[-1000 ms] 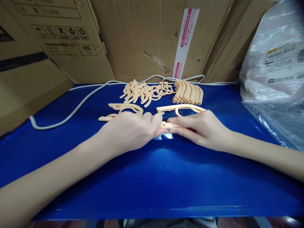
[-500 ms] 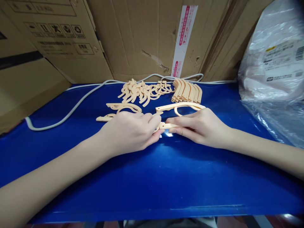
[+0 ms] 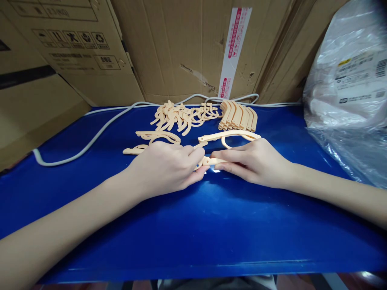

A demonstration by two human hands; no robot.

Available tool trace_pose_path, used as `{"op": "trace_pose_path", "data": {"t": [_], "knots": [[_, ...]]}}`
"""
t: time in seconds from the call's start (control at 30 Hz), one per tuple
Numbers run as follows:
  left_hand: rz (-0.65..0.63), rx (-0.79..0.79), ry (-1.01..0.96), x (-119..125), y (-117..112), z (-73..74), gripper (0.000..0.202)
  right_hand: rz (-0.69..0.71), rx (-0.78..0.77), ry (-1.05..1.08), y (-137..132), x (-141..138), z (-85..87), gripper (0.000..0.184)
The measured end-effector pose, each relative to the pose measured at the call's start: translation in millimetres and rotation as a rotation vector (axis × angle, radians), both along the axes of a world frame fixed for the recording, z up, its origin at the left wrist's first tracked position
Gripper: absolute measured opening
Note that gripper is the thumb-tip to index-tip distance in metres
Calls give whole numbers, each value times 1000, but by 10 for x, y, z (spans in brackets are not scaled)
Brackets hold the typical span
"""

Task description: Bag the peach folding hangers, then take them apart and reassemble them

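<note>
Both hands meet over the middle of a blue table (image 3: 193, 225). My left hand (image 3: 165, 167) is closed, its thumb and fingers pinching one end of a small peach plastic strip (image 3: 211, 161). My right hand (image 3: 254, 163) pinches the strip's other end, fingers pressed together. Just behind the hands lies a long peach arm piece with a loop (image 3: 229, 136). Two similar curved pieces (image 3: 154, 139) lie behind my left hand. A loose pile of small peach parts (image 3: 181, 114) and a neat row of curved peach parts (image 3: 238, 117) sit farther back.
Cardboard boxes (image 3: 187, 44) stand along the back and left. A clear plastic bag (image 3: 350, 88) with labelled contents fills the right side. A white cable (image 3: 87, 143) runs along the table's back edge and down the left.
My left thumb has curled in a little tighter on the strip. The hands and parts stay in nearly the same place.
</note>
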State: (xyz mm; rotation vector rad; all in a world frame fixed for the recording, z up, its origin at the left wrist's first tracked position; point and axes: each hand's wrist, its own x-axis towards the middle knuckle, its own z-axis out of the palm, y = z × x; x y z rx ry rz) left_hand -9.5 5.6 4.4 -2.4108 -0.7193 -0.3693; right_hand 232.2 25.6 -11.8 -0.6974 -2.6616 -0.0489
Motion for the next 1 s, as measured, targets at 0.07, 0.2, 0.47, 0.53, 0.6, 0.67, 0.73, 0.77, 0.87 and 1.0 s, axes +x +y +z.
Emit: {"op": "trace_pose_path", "data": {"t": [0.07,0.2,0.47,0.53,0.6,0.67,0.73,0.77,0.87,1.0], "knots": [[13,-18,0,0,9,-14,34,3,4,3,4,4,-11,29],[-4,1,-28,-10,30,-44,35,6,-2,14,18,8,-19,30],[-60,42,-52,-27,37,-64,32,23,-43,40,20,-6,-9,31],[-63,30,-51,-35,39,-65,32,29,-38,44,14,-6,-14,31],[-65,15,-50,-43,45,-65,32,30,-46,46,8,-5,-19,30],[-75,4,-47,-41,51,-65,33,31,-46,44,4,-3,-25,29],[-89,-12,-45,-25,52,-65,34,29,-20,36,3,-2,-37,29],[-90,-26,-41,-13,50,-66,34,27,-1,29,5,-2,-44,29],[-69,-103,-14,24,35,-71,34,32,48,8,12,-7,-66,29],[-38,-105,-13,30,26,-72,35,32,132,51,18,-16,-43,29]]}}
